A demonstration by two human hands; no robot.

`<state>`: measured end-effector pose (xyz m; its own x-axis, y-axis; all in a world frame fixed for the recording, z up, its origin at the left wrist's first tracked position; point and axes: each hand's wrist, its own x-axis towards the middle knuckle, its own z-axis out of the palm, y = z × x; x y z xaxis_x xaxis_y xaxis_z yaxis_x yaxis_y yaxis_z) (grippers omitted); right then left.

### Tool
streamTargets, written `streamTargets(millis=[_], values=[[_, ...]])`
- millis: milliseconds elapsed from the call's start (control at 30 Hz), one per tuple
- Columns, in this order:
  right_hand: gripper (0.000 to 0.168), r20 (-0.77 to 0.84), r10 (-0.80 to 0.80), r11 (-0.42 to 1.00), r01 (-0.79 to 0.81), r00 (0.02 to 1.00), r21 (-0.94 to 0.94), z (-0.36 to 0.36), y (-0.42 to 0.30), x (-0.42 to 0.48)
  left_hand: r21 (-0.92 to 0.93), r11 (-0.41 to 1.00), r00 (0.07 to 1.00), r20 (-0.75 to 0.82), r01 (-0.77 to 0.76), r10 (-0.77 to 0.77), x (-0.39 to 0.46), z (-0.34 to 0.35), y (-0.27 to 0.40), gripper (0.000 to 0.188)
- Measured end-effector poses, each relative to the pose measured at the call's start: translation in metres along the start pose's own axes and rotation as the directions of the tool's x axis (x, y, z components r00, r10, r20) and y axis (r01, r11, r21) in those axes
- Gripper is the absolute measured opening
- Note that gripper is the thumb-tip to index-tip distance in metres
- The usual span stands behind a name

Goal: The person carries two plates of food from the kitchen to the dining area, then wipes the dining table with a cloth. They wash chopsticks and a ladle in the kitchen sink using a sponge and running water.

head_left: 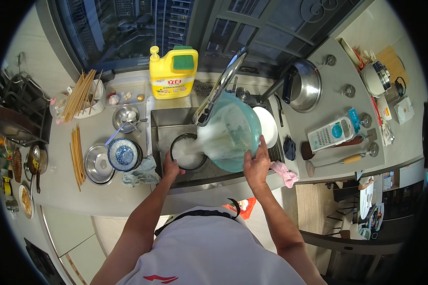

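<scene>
My right hand (256,162) grips the near right rim of a translucent teal plastic basin (251,110). The basin is tilted to the left over the sink (164,123). Cloudy, whitish water pours from it into a dark-rimmed round pot (190,170). With my left hand (173,167) I hold that pot at its left rim, down in the sink; foamy liquid fills it. A chrome faucet (219,89) reaches over the basin's left side. To the basin's right, a white plate (268,128) is partly hidden behind it.
Behind the sink stands a yellow detergent jug (173,80) with a green scouring pad (183,60). Left are blue-patterned bowls (125,155), steel bowls (99,164), a grey rag (141,172) and chopsticks (77,156). Right are a pink cloth (284,174), a steel pan (308,85) and a grater (330,133).
</scene>
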<state>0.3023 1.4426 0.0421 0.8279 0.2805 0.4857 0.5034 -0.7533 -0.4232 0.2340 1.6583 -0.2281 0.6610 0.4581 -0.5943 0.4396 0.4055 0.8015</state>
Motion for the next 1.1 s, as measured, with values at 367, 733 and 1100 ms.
streamTargets(millis=[367, 733, 1100], values=[[0.028, 0.054, -0.062, 0.997, 0.065, 0.997, -0.046, 0.018, 0.008, -0.017, 0.651, 0.746, 0.976, -0.035, -0.142, 0.217, 0.013, -0.002, 0.003, 0.041], [0.018, 0.072, 0.505, 0.718, -0.465, 0.860, 0.518, 0.009, 0.033, -0.043, -0.104, 0.986, 0.898, 0.409, -0.128, 0.159, -0.024, 0.018, 0.066, 0.042], [0.016, 0.441, 0.597, 0.190, -0.652, 0.670, 0.734, 0.016, 0.007, -0.078, -0.268, 0.959, 0.891, 0.409, -0.090, 0.197, -0.091, -0.050, 0.130, 0.019]])
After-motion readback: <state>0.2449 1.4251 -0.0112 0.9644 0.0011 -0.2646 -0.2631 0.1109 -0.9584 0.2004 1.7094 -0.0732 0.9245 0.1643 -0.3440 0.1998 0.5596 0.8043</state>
